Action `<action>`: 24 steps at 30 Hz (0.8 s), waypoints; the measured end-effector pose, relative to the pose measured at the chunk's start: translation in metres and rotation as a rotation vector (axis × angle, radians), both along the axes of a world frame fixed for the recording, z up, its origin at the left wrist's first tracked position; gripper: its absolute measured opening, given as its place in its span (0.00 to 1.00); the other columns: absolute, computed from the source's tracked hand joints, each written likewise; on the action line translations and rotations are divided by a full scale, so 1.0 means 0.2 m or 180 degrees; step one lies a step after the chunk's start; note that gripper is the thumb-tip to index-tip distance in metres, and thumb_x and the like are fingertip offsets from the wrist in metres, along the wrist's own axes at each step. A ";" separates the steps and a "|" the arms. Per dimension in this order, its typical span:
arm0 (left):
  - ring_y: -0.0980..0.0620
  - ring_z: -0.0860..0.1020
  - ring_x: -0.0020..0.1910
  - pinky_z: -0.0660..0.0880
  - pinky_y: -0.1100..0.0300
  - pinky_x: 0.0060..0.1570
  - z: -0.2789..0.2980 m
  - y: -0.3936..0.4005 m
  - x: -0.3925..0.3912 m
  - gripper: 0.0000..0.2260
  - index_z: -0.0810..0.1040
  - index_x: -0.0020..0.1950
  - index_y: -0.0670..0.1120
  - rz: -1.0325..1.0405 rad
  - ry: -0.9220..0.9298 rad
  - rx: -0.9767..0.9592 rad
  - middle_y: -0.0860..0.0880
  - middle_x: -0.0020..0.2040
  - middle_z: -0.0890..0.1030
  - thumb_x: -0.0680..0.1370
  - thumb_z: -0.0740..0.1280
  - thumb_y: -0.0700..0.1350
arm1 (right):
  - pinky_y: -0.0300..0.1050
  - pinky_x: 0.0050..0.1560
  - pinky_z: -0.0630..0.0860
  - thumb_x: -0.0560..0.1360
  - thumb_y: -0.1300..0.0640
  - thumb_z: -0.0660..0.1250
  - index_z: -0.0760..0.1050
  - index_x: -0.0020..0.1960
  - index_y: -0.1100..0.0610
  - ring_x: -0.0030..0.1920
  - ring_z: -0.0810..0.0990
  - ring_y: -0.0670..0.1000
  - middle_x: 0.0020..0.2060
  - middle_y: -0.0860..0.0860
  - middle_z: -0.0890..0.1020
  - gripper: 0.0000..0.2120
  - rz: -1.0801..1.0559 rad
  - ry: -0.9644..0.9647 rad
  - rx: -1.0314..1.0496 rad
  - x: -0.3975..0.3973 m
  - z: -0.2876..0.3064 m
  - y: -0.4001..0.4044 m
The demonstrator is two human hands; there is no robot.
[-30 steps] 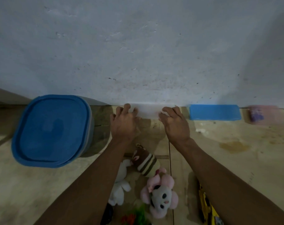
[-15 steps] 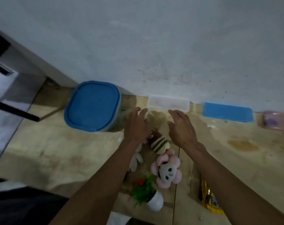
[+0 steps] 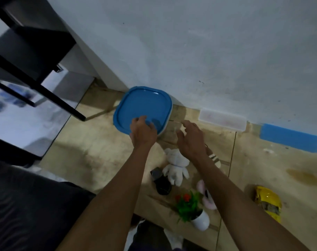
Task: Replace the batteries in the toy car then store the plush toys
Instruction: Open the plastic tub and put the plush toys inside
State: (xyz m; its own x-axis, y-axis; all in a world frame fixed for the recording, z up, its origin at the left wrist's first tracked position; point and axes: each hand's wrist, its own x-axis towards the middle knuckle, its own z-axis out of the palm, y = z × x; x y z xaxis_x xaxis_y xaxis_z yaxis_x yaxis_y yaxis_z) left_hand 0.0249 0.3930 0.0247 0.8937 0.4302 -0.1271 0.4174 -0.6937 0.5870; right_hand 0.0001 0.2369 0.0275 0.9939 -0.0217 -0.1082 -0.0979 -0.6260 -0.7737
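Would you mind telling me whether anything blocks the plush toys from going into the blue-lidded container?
Yes: the blue lid is on the container, covering its opening. The left hand is at its near edge. The white plush lies on the floor just in front.

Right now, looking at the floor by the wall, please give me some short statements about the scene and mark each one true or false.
1. The left hand is on the blue lid of the container. True.
2. The right hand grips the white plush. False: it hovers open above the floor and holds nothing.
3. The container stands open. False: its lid is on.
4. The yellow toy car lies to the right of the plush toys. True.
5. The small potted plant stands on the lid. False: it stands on the floor.
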 end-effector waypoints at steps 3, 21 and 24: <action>0.40 0.69 0.70 0.68 0.40 0.68 -0.02 0.10 0.07 0.18 0.72 0.72 0.45 0.0216 0.0186 0.0195 0.42 0.72 0.70 0.82 0.63 0.46 | 0.43 0.55 0.68 0.81 0.59 0.62 0.69 0.71 0.59 0.63 0.75 0.58 0.65 0.59 0.75 0.19 -0.0118 0.0236 0.0064 0.08 -0.02 0.12; 0.38 0.68 0.70 0.72 0.35 0.64 -0.07 0.65 0.52 0.53 0.73 0.70 0.43 0.0095 0.1361 0.0276 0.41 0.68 0.73 0.52 0.82 0.67 | 0.45 0.60 0.74 0.78 0.57 0.69 0.77 0.64 0.60 0.60 0.77 0.56 0.60 0.57 0.77 0.16 -0.1576 0.0732 0.0589 0.30 -0.10 0.50; 0.37 0.63 0.73 0.70 0.35 0.67 -0.07 0.67 0.54 0.57 0.69 0.72 0.41 0.0068 0.1424 0.0272 0.41 0.72 0.70 0.51 0.83 0.67 | 0.42 0.53 0.78 0.76 0.61 0.71 0.76 0.61 0.56 0.52 0.79 0.49 0.54 0.50 0.78 0.14 -0.2030 0.0816 0.0879 0.33 -0.10 0.54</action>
State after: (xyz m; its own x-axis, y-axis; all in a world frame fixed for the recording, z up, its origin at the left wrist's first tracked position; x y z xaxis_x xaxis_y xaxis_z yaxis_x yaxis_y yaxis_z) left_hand 0.1337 0.5277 0.0097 0.7498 0.4736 -0.4620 0.6316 -0.7203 0.2867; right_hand 0.0660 0.3451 0.0081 0.7402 -0.5249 -0.4203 -0.5763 -0.1730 -0.7987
